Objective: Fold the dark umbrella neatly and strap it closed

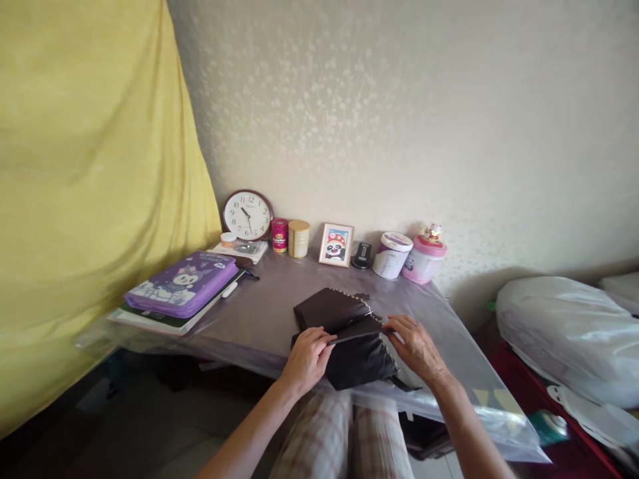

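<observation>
You sit before the worktop (269, 299), which has a clear plastic cover, and the dark bag (357, 366) lies near its front edge, in front of your knees. Your left hand (309, 356) pinches one end of a raised dark edge of this bag; the grip is closed, with the thumb and the fingers pressed together. Your right hand (417, 346) has the other end in a similar narrow grip. A light, stitch-like line runs along the right side of the bag.

As for writing, the round clock (239, 223) shows clear numerals, such as 12, 10, 9 and 6, while the red word under the 12 is too small to read. The pink-red tin (280, 236) carries a yellow label with blurred letters, and it stands just beside the yellow tin (298, 239). On the purple case (184, 283), at left, small lettering near the top edge is also unclear. The white tub (392, 256) has a purple label, unreadable from here.
</observation>
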Tool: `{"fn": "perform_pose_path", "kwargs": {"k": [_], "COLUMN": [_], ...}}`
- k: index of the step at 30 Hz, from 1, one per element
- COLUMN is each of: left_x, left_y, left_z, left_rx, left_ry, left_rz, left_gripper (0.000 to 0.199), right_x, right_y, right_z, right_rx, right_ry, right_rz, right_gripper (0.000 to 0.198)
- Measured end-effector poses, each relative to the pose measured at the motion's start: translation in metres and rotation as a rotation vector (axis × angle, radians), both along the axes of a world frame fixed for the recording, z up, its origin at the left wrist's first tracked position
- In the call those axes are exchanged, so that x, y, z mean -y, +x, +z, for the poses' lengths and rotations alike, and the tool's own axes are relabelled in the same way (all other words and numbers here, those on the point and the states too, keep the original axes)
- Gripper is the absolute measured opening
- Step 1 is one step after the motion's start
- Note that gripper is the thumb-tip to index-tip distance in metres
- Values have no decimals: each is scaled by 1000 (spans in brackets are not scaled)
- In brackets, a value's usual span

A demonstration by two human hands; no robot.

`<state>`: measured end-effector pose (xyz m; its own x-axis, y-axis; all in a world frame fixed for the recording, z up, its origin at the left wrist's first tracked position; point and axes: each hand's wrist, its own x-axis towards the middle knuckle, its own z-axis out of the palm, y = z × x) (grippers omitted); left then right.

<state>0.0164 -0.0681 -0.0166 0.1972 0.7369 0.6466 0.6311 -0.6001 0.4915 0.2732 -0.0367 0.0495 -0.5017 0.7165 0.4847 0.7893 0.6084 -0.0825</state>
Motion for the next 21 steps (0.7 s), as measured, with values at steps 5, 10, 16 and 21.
{"fn": "perform_pose_path", "kwargs": {"k": [5,10,16,21], "left_x": [-3,-11,-22,-27], "left_y": [0,-6,-18,-19], "left_z": [4,3,-5,-7], "left_rx": [10,-44,-55,-40], "left_ry": [0,-3,-48,-92], "left_rz": [9,82,205,264], "left_gripper": [22,19,22,24], "right_x": [-12,-28,-56,-77], "right_y": [2,-15,-36,-55], "right_z": [3,1,-7,-13], "right_rx": [-164,-518,-814,-814], "right_ry": [-81,-339,-387,-321], "right_rz": [-100,-163,-54,2], "right_gripper": [13,18,25,23]}}
